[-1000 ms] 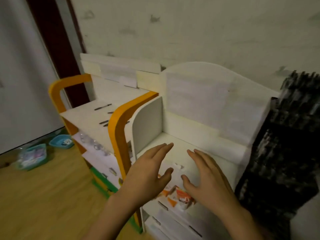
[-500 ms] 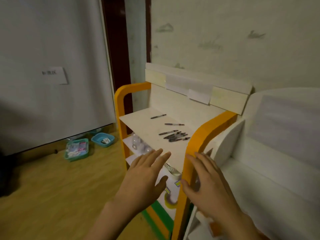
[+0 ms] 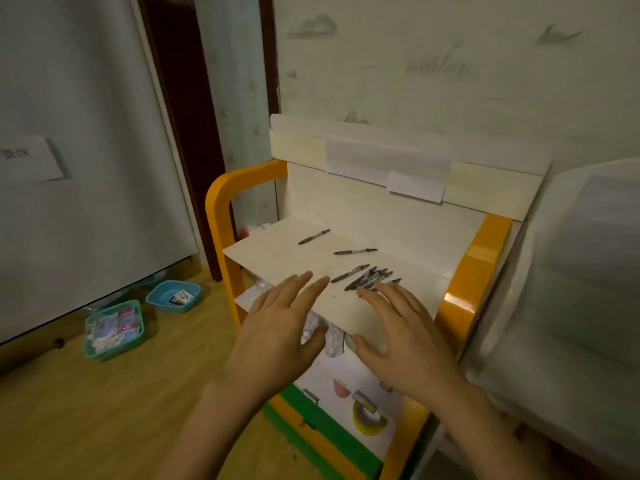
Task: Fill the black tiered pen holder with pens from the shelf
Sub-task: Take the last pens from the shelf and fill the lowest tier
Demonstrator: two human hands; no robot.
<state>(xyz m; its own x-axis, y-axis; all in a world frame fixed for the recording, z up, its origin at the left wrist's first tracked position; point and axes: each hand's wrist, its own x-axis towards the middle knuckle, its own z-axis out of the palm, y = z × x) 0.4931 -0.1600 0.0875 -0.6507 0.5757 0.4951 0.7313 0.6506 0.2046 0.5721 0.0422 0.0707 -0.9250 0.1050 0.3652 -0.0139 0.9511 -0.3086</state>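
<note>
Several black pens lie on the white top shelf (image 3: pixel 277 258) of an orange-framed rack. A bunch of pens (image 3: pixel 369 278) lies near the shelf's front right; two single pens, one (image 3: pixel 313 236) and another (image 3: pixel 355 251), lie further back. My left hand (image 3: pixel 280 336) hovers over the shelf's front edge with fingers straight and holds nothing. My right hand (image 3: pixel 398 336) is spread the same way, its fingertips just short of the bunch. The black tiered pen holder is out of view.
An orange side rail (image 3: pixel 467 282) stands right of the pens, and a white unit (image 3: pixel 571 289) is beyond it. Lower shelves hold clear items. On the wooden floor at left sit a teal basket (image 3: pixel 112 329) and a blue basket (image 3: pixel 173 296).
The view has swung left from the white unit and the black pen holder to the orange rack. Both hands, still spread and empty, now reach over its pen shelf.
</note>
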